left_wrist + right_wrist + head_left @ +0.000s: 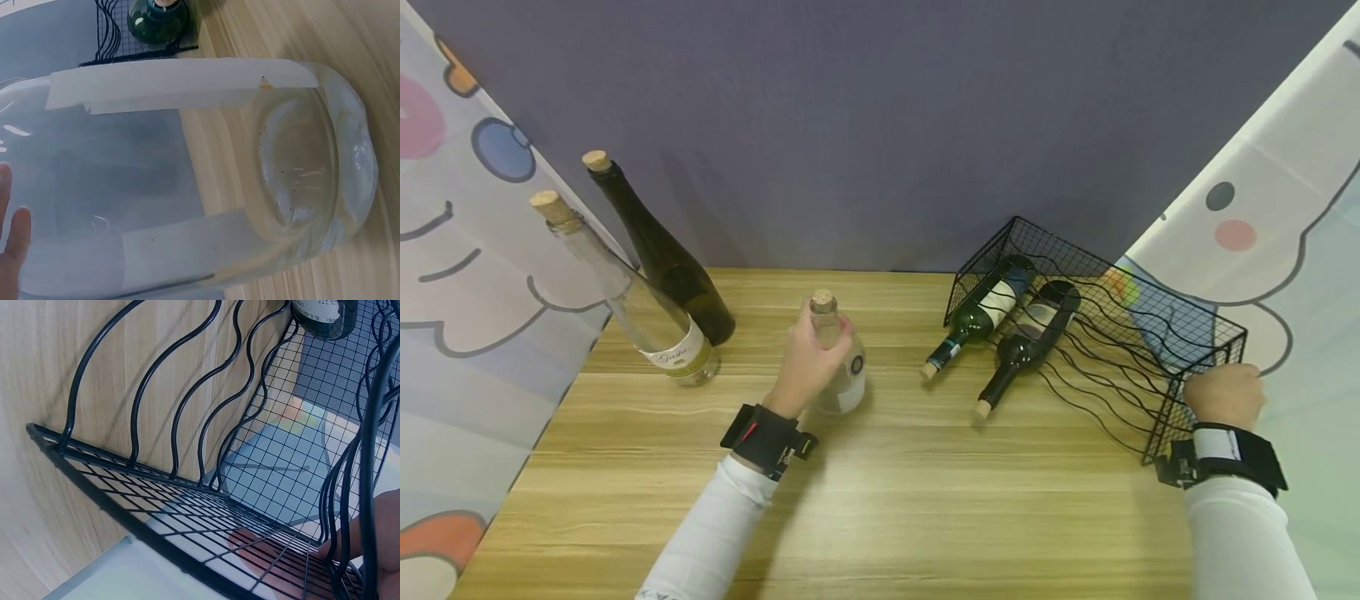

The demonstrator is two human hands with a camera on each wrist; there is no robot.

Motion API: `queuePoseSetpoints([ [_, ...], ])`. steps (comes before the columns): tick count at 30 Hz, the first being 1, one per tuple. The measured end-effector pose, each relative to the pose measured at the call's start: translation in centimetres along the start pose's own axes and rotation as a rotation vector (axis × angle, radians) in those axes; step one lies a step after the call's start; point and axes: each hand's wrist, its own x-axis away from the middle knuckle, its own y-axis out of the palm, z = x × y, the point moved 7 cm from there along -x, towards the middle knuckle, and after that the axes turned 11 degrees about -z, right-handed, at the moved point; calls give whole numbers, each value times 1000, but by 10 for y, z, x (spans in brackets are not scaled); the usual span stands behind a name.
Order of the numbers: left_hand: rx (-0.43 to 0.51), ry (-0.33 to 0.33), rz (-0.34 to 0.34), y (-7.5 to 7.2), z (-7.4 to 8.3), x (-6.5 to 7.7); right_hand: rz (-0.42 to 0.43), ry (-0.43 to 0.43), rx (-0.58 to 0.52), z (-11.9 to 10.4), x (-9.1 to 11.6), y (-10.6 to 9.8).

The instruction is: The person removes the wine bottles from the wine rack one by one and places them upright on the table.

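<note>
My left hand (808, 362) grips a corked clear glass bottle (852, 387) by its neck and shoulder. In the left wrist view the bottle's thick base (350, 175) shows close over the wood, and fingertips (19, 231) lie against the glass. My right hand (1225, 396) holds the top right front corner of a black wire wine rack (1238, 340); a finger (369, 531) curls at its bars in the right wrist view. Two corked dark wine bottles, one green (972, 323) and one blackish (1017, 350), lie in the rack's left part, necks toward me.
At the table's left stand a tall clear corked bottle (658, 321) with a white label and a dark corked bottle (681, 279) behind it. A grey panel (850, 133) rises along the back of the wooden table (925, 500). Cartoon-printed sheets (1247, 225) flank both sides.
</note>
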Motion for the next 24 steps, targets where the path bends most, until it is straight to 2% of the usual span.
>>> queuePoseSetpoints([
  [5, -17, 26, 32, -10, -2, 3, -1, -1, 2, 1, 0, 0],
  [12, -3, -5, 46, -19, -6, 5, 7, -19, 43, -1, 0, 1],
  [20, -4, -11, 52, -27, -10, 6, 5, 10, 22, 0, 1, 1],
  [24, -8, -33, 77, -34, -15, 9, 3, 7, 15, 1, 2, 1],
])
